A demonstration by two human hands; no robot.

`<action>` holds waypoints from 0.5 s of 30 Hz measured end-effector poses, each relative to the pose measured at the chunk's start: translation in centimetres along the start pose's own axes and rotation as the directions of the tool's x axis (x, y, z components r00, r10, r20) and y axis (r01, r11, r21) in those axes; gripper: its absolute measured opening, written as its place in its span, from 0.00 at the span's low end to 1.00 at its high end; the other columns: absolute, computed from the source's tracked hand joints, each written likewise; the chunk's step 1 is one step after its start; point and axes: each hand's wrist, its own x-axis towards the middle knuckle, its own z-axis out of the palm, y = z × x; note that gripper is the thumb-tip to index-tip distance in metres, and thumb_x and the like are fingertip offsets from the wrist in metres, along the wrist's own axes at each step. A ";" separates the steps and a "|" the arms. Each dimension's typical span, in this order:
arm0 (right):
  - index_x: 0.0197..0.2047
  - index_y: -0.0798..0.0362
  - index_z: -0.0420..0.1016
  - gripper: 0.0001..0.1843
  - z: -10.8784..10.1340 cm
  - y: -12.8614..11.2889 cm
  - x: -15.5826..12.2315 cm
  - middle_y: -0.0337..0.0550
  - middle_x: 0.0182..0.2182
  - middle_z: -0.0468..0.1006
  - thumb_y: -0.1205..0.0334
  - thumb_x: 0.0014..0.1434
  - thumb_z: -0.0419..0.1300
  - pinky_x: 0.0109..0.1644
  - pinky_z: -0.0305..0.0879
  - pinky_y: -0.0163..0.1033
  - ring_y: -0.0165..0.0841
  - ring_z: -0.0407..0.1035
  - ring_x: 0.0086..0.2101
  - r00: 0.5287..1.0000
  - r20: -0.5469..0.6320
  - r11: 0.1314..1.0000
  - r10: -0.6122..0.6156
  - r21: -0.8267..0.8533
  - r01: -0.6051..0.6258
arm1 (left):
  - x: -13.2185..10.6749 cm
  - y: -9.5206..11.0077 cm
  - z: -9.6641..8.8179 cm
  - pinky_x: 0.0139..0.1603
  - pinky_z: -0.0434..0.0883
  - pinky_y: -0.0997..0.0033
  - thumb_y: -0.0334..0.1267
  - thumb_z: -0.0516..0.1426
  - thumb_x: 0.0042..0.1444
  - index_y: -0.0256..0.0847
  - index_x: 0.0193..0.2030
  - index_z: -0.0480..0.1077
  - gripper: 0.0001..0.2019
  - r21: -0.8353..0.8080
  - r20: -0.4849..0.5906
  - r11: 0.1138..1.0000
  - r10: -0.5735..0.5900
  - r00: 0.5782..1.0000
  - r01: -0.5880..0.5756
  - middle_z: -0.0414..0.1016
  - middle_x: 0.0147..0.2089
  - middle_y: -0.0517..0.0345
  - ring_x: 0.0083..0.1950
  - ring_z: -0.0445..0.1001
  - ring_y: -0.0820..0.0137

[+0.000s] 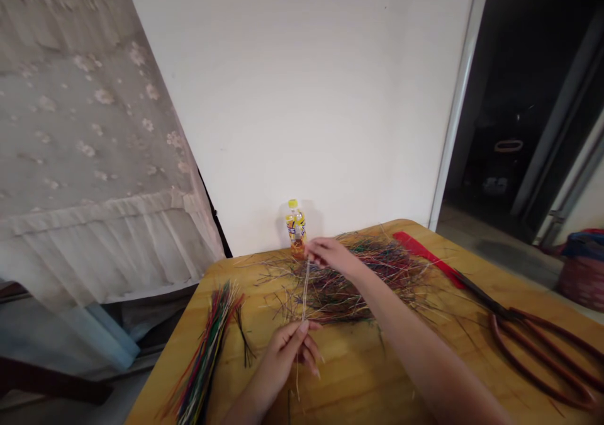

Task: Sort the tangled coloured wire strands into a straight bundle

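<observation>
Pale thin strands (306, 289) run taut between my two hands, above the wooden table. My left hand (291, 348) pinches their lower part between thumb and forefinger, and a loose end dangles below it. Higher up, my right hand (326, 252) closes its fingertips on the top of the same strands. Behind and under my right forearm lies a tangled heap of many-coloured thin strands (340, 293). To the left of my left hand rests a straighter bundle of coloured strands (210, 356), with a small dark bunch (244, 337) beside it.
A yellow-capped drink bottle (293, 223) stands at the table's back against the white wall (306, 97). Large scissors (509, 315) with red-brown handles lie at the right, their blades by a red strip (429, 258). A lace curtain (94, 129) hangs left; a dark doorway opens right.
</observation>
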 end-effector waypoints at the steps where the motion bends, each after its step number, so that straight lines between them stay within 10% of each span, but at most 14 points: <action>1: 0.27 0.56 0.69 0.24 -1.2 -0.2 0.1 0.35 0.21 0.66 0.39 0.49 0.58 0.22 0.54 0.30 0.23 0.57 0.19 0.988 -0.151 0.999 -0.036 0.029 0.041 | -0.2 0.1 0.2 0.22 0.63 0.72 0.55 0.58 0.49 0.37 0.36 0.75 0.21 -0.003 0.018 1.000 -0.009 1.000 0.009 0.76 0.23 0.54 0.18 0.71 0.70; 4: 0.30 0.56 0.71 0.23 -4.8 -0.8 -0.2 0.39 0.24 0.70 0.42 0.54 0.53 0.24 0.58 0.31 0.25 0.61 0.21 0.870 -0.472 0.988 -0.144 -0.123 0.097 | -0.4 0.2 0.4 0.22 0.64 0.71 0.54 0.60 0.48 0.38 0.34 0.75 0.19 -0.046 0.046 0.998 -0.036 0.998 0.038 0.76 0.22 0.54 0.18 0.71 0.69; 9: 0.34 0.54 0.77 0.11 -6.7 -0.3 -1.2 0.42 0.32 0.79 0.58 0.57 0.56 0.36 0.63 0.32 0.30 0.71 0.32 0.946 -0.325 0.610 0.004 -0.748 -0.260 | 0.4 -0.3 -0.1 0.21 0.63 0.76 0.57 0.64 0.40 0.35 0.34 0.77 0.25 -0.229 -0.122 0.973 -0.009 0.992 -0.019 0.76 0.22 0.55 0.18 0.67 0.75; 15: 0.25 0.54 0.78 0.02 -4.4 1.7 -1.0 0.50 0.32 0.80 0.70 0.45 0.64 0.36 0.65 0.39 0.42 0.74 0.35 0.904 -0.366 0.388 0.220 -0.818 -0.426 | 1.0 0.0 -0.6 0.19 0.61 0.80 0.53 0.69 0.32 0.35 0.32 0.77 0.25 -0.381 -0.254 0.921 -0.019 0.967 -0.082 0.74 0.20 0.58 0.18 0.63 0.79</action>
